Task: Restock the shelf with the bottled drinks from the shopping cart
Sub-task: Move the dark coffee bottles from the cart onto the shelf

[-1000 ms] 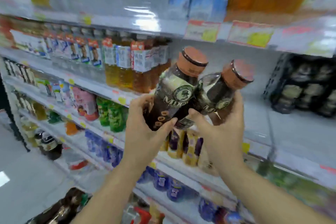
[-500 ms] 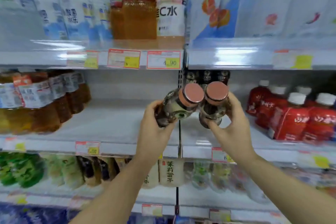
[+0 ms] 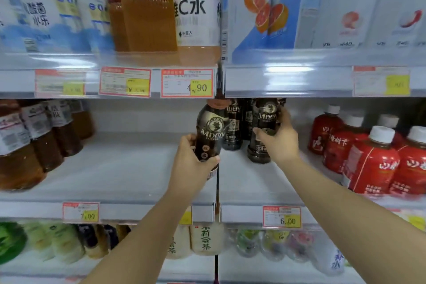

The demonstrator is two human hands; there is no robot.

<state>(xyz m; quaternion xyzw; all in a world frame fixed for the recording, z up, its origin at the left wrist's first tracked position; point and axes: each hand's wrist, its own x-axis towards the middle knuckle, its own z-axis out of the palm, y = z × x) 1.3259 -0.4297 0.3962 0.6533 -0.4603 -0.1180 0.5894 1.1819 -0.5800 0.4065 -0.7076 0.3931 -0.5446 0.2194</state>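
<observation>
1. Reaching into the mid shelf [image 3: 129, 168] w/ both arms (head view, the only cam). Left grip [image 3: 193, 163] has fingers + thumb wrapped round the lower body of the left bottle [image 3: 209, 131], a dark coffee drink. Right grip [image 3: 280, 143] is curled round the side of the right bottle [image 3: 262, 131], same brand. Neither grip is slack or empty.
2. Where the goods are: left bottle is upright, a touch tilted, and held clear of the shelf board over the divider between the two bays, cap just under the price rail above. Right bottle is upright and further in, base at or just off the board (can't tell which), just beside the stocked coffee bottles [image 3: 232, 127] at the back.
3. Neighbours: red bottles [image 3: 368, 159] on the right, amber tea bottles [image 3: 34, 145] on the left, both well apart from the grips. Cart not in view.
4. Changed vs 0.5 s ago: the bottles were tipped caps-toward-cam, touching each other, out in front of the shelf. Now they're stood upright and split apart, and the right one has gone deeper.
5. My read: carry is done, placing is under way. Right bottle prob. sets down first next to its own brand, then the left goes into the bare strip alongside. Risk: nudging the back row over while sliding in.
</observation>
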